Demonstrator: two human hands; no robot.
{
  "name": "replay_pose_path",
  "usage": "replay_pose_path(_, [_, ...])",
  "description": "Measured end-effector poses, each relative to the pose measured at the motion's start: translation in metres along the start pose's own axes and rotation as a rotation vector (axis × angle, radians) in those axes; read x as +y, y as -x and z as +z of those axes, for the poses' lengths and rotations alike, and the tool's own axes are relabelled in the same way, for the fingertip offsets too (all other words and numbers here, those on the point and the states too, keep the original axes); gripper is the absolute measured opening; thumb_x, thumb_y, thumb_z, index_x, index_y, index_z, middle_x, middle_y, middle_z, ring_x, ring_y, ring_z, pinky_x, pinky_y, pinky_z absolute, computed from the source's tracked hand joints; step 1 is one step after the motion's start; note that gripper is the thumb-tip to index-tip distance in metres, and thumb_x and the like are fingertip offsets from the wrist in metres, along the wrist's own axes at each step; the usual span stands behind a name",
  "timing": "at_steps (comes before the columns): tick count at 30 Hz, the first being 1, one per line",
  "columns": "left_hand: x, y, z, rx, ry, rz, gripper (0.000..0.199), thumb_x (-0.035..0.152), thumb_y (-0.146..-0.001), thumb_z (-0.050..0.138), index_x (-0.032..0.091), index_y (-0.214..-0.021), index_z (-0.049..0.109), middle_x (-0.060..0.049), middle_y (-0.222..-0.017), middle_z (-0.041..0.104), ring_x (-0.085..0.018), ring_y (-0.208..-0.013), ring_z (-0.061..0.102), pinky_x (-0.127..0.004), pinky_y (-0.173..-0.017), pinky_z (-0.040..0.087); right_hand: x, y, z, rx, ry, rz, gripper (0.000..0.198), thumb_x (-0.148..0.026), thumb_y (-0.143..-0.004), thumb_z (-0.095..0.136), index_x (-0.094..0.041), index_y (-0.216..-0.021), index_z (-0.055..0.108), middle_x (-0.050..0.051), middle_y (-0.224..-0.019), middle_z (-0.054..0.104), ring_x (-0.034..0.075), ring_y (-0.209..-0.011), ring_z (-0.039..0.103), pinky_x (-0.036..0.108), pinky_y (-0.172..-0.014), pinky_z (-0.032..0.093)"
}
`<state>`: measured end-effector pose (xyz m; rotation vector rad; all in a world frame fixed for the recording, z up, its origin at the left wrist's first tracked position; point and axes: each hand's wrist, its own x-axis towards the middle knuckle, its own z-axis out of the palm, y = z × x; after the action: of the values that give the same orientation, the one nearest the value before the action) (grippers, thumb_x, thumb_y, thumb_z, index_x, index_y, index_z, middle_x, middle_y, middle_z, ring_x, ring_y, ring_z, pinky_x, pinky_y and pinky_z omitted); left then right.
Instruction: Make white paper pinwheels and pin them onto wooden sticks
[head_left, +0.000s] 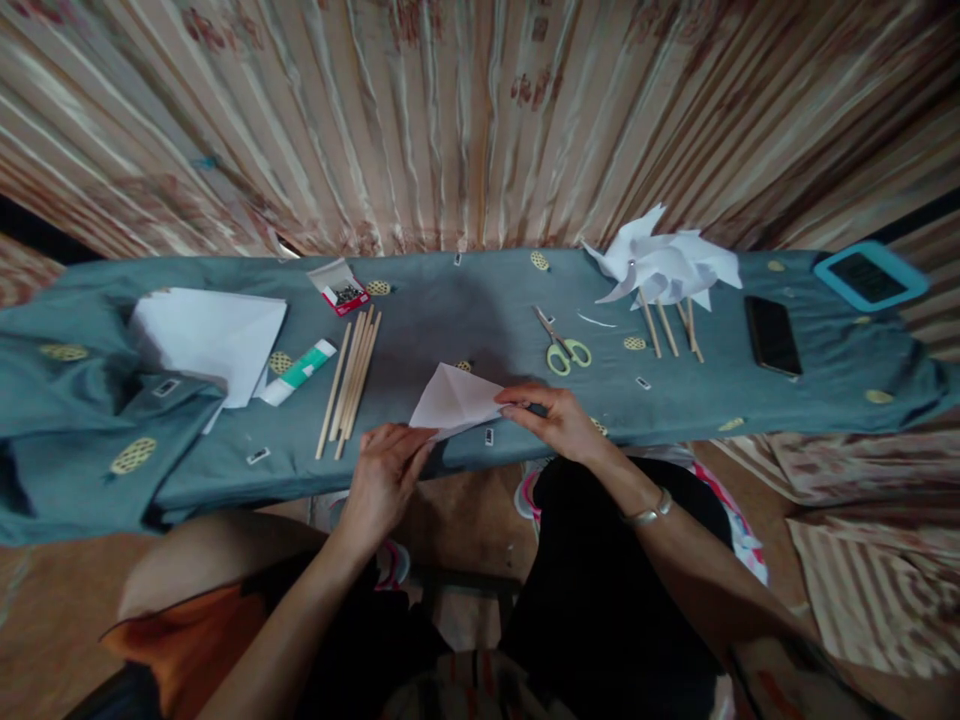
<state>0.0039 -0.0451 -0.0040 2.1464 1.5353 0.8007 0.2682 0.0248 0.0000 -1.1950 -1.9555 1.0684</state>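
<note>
A creased piece of white paper is held between my hands above the front edge of the cloth-covered table. My left hand pinches its lower left corner. At its right corner, the thumb and fingers of my right hand are closed on the paper. Beyond my right hand lie scissors with pale green handles, their blades pointing away. Several wooden sticks lie side by side to the left of the paper.
White paper pinwheels on sticks lie at the back right, near a dark phone and a blue-framed device. On the left are white paper sheets, a green-and-white tube and an opened small box of pins. A curtain hangs behind.
</note>
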Motion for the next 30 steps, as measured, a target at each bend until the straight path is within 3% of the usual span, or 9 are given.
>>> replay_pose_path(6, [-0.004,-0.008,0.001,-0.044,-0.023,-0.113,0.029,0.029,-0.098,0.047,0.018,-0.101,0.073,-0.008,-0.090,0.075,-0.024,-0.088,0.067,-0.038,-0.079,0.046,0.001,-0.012,0.007,0.046,-0.052,0.138,0.018,-0.035,-0.083,0.068,-0.022,-0.090,0.078,0.003,-0.088,0.079,0.019,-0.078,0.072,0.031,-0.075,0.056])
replay_pose_path(11, [-0.006,-0.011,0.001,-0.020,-0.074,-0.184,0.038,0.026,-0.093,0.053,0.016,-0.130,0.060,-0.009,-0.096,0.076,-0.024,-0.087,0.069,-0.038,-0.082,0.052,0.003,-0.018,0.013,0.088,-0.025,0.208,0.024,-0.032,-0.081,0.069,-0.020,-0.100,0.075,0.004,-0.084,0.078,0.018,-0.075,0.072,0.030,-0.073,0.055])
replay_pose_path(15, [0.012,-0.016,0.000,0.121,-0.246,0.072,0.045,0.019,-0.094,0.050,0.014,-0.139,0.047,-0.020,-0.138,0.058,-0.033,-0.125,0.056,-0.049,-0.098,0.048,-0.003,-0.022,0.016,0.079,0.071,0.200,0.021,-0.030,-0.084,0.067,-0.020,-0.101,0.074,0.005,-0.088,0.078,0.019,-0.079,0.072,0.030,-0.076,0.054])
replay_pose_path(17, [0.025,-0.020,0.002,0.140,-0.266,0.234,0.046,0.012,-0.095,0.046,0.014,-0.140,0.044,-0.020,-0.147,0.050,-0.033,-0.141,0.040,-0.051,-0.108,0.041,-0.007,-0.024,0.017,0.061,0.129,0.190,0.020,-0.028,-0.085,0.066,-0.020,-0.101,0.074,0.005,-0.088,0.078,0.018,-0.078,0.071,0.030,-0.076,0.052])
replay_pose_path(19, [0.031,-0.025,0.006,0.119,-0.236,0.292,0.046,0.012,-0.096,0.046,0.015,-0.142,0.041,-0.020,-0.148,0.048,-0.033,-0.144,0.035,-0.052,-0.110,0.040,-0.011,-0.026,0.017,0.050,0.171,0.182,0.018,-0.027,-0.086,0.066,-0.020,-0.101,0.074,0.004,-0.088,0.078,0.017,-0.077,0.070,0.029,-0.075,0.051])
replay_pose_path(21, [0.027,-0.028,0.011,0.095,-0.169,0.211,0.049,0.024,-0.098,0.048,0.013,-0.144,0.036,-0.022,-0.143,0.053,-0.032,-0.132,0.051,-0.049,-0.103,0.048,-0.014,-0.028,0.018,0.042,0.183,0.178,0.018,-0.026,-0.087,0.065,-0.020,-0.101,0.074,0.003,-0.089,0.078,0.016,-0.075,0.070,0.027,-0.074,0.051])
replay_pose_path(24, [0.011,-0.028,0.016,0.039,-0.059,-0.032,0.044,0.030,-0.099,0.047,0.012,-0.139,0.042,-0.016,-0.113,0.070,-0.025,-0.099,0.070,-0.038,-0.085,0.057,-0.014,-0.029,0.018,0.034,0.195,0.176,0.017,-0.025,-0.086,0.066,-0.021,-0.100,0.074,0.003,-0.087,0.078,0.016,-0.074,0.069,0.026,-0.072,0.050])
replay_pose_path(27, [-0.001,-0.026,0.018,-0.008,-0.012,-0.204,0.034,0.028,-0.098,0.047,0.013,-0.127,0.054,-0.011,-0.095,0.074,-0.024,-0.086,0.073,-0.034,-0.075,0.057,-0.012,-0.029,0.019,0.054,0.197,0.188,0.018,-0.027,-0.085,0.067,-0.021,-0.100,0.074,0.002,-0.084,0.077,0.016,-0.072,0.069,0.027,-0.071,0.051])
replay_pose_path(30, [-0.001,-0.025,0.019,-0.003,-0.007,-0.273,0.035,0.026,-0.095,0.048,0.014,-0.127,0.055,-0.010,-0.094,0.075,-0.025,-0.084,0.073,-0.033,-0.073,0.056,-0.010,-0.029,0.020,0.067,0.198,0.229,0.020,-0.029,-0.084,0.069,-0.021,-0.102,0.074,0.002,-0.082,0.077,0.016,-0.071,0.069,0.028,-0.070,0.051])
